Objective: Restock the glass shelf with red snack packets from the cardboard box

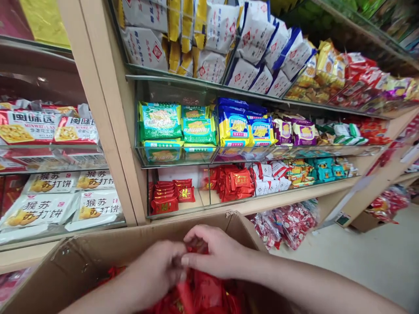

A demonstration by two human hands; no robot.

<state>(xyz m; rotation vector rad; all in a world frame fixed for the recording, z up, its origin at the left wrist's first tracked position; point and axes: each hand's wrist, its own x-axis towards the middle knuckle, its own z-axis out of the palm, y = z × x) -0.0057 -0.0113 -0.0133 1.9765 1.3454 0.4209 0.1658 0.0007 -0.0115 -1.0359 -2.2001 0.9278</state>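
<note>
Both my hands reach into an open cardboard box (75,257) at the bottom of the view, which is filled with small red snack packets (206,292). My left hand (157,272) is curled, its fingers pinched on red packets. Beside it, touching, my right hand (214,253) has its fingers bent and closed over the same red packets. Just above the box, a low glass shelf compartment (178,192) holds matching red packets stacked at its left side.
Wooden shelving with glass-fronted bins (203,157) rises in front, packed with green, blue, purple and white snack packs. White biscuit packs (42,209) fill the left bay. Bags of red candies (288,222) hang low right; grey floor (369,253) lies to the right.
</note>
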